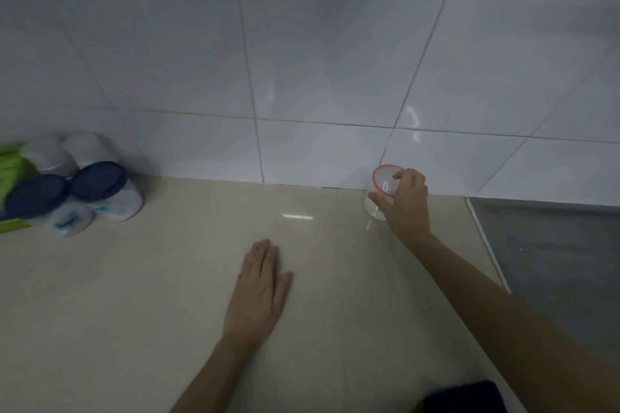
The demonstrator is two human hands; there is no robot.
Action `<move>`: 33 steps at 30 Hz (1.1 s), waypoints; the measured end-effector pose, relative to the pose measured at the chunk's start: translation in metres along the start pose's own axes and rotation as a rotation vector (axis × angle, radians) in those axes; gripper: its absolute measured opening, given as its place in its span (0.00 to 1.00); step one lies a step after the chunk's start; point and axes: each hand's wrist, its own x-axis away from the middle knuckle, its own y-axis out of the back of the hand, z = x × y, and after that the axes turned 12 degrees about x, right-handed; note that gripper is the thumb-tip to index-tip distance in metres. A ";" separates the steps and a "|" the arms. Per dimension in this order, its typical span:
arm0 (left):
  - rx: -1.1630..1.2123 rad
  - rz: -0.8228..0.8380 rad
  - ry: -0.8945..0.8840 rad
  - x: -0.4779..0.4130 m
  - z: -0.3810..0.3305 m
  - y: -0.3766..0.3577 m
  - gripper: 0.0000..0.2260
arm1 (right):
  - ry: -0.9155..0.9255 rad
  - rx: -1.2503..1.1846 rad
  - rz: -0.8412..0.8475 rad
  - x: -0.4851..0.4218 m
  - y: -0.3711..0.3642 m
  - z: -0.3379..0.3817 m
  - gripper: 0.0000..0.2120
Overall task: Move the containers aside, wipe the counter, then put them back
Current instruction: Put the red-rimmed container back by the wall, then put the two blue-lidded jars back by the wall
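Nearest: our left hand [258, 292], flat and fingers extended on the beige counter [117, 295], holding nothing; bare surface all round it. Beyond, our right hand [404, 203] clasps a clear, pink-rimmed tub [380, 191] from above, at the counter's back edge against the tiled wall [302, 60]. Right of the grip: a grey panel [553, 261]. Far left of it: four jars [100, 191] clustered, well apart.

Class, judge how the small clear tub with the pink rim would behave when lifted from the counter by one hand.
The tub looks see-through and empty, so it is probably light. The right hand spans it with a fingertip grip at rim and side, suggesting thin plastic that may flex. It stands taller than wide on a glossy counter, so a push might slide or tip it.
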 end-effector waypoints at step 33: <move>-0.015 -0.210 0.240 -0.026 0.203 0.315 0.30 | 0.863 0.388 0.287 0.131 -0.051 0.388 0.35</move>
